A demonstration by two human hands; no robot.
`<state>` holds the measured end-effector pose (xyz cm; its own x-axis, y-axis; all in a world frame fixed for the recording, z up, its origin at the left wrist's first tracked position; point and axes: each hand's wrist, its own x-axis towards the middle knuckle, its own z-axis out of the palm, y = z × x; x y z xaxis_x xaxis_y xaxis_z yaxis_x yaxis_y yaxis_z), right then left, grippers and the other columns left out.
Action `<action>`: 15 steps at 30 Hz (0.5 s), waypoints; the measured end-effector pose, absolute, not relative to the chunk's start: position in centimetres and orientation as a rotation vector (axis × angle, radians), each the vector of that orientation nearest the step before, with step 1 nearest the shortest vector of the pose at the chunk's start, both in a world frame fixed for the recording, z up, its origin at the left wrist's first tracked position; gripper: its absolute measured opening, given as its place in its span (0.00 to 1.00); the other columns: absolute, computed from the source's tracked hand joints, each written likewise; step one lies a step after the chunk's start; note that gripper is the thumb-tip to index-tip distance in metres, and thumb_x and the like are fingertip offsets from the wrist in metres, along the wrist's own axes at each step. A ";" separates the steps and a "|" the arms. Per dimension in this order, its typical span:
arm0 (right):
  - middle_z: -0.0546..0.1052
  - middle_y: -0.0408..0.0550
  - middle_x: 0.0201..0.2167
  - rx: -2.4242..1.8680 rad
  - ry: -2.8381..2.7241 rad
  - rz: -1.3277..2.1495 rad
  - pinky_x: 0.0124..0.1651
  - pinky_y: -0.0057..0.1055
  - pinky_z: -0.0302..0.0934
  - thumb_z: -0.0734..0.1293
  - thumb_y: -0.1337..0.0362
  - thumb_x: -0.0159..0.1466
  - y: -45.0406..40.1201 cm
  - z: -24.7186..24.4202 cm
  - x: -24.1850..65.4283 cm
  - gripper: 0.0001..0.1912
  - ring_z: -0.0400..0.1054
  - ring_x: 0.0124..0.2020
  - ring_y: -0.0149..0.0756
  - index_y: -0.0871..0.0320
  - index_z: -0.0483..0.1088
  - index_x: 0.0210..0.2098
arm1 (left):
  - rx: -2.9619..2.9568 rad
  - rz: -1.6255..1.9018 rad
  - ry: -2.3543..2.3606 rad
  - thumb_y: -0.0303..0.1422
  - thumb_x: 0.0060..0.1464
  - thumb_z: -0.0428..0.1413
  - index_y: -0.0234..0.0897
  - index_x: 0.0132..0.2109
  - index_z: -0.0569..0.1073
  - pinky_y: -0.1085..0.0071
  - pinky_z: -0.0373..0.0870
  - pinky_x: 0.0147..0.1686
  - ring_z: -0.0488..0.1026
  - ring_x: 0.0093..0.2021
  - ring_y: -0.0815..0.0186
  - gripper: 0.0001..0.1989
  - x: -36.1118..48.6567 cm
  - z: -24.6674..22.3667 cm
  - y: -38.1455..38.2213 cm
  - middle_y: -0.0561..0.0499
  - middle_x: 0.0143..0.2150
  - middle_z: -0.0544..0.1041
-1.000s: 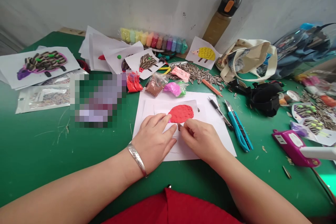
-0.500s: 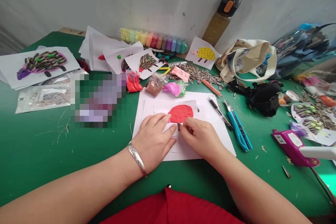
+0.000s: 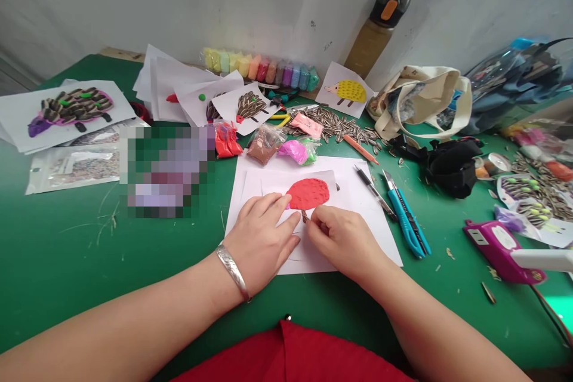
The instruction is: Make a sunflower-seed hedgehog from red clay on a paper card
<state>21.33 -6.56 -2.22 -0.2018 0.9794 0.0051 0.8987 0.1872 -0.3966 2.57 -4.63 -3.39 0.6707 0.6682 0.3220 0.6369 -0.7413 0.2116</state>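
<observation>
Steadying the paper (image 3: pixel 274 180) with your spread left hand (image 3: pixel 259 231), press the brown strip (image 3: pixel 304 215) lightly with the closed grip of your right hand (image 3: pixel 342 237).

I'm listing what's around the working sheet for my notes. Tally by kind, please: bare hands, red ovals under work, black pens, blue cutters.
Left hand and right hand: 2
Red oval: 1
Black pen: 1
Blue cutter: 1
Total: 5
</observation>
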 end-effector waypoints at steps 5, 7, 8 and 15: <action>0.65 0.38 0.18 -1.774 -2.219 0.450 0.26 0.29 0.41 0.59 0.67 0.62 -6.8 -2.0 21.3 0.12 0.55 0.20 0.27 0.56 0.58 0.22 | 2.794 0.578 1.090 0.34 0.62 0.51 0.33 0.52 0.74 0.48 0.66 0.55 0.65 0.58 0.48 0.15 2.5 -3.4 -4.6 0.35 0.56 0.71; 0.65 0.39 0.19 -1.778 -2.218 0.474 0.26 0.29 0.42 0.59 0.67 0.62 -6.9 -1.9 21.3 0.12 0.56 0.21 0.27 0.56 0.58 0.22 | 2.790 0.574 1.087 0.34 0.62 0.51 0.33 0.52 0.74 0.48 0.66 0.55 0.65 0.58 0.48 0.15 2.6 -3.4 -4.6 0.35 0.56 0.71; 0.65 0.39 0.19 -1.781 -2.224 0.482 0.27 0.29 0.42 0.59 0.67 0.62 -6.9 -1.9 21.3 0.12 0.56 0.21 0.27 0.56 0.58 0.22 | 2.787 0.574 1.083 0.34 0.62 0.51 0.34 0.52 0.74 0.48 0.66 0.55 0.65 0.58 0.48 0.15 2.6 -3.3 -4.6 0.35 0.56 0.71; 0.65 0.39 0.19 -1.777 -2.247 0.484 0.27 0.29 0.42 0.59 0.67 0.62 -7.0 -1.7 21.3 0.11 0.56 0.21 0.28 0.56 0.57 0.22 | 2.783 0.581 1.080 0.34 0.62 0.51 0.34 0.51 0.74 0.48 0.66 0.54 0.65 0.58 0.48 0.15 2.5 -3.3 -4.6 0.35 0.56 0.71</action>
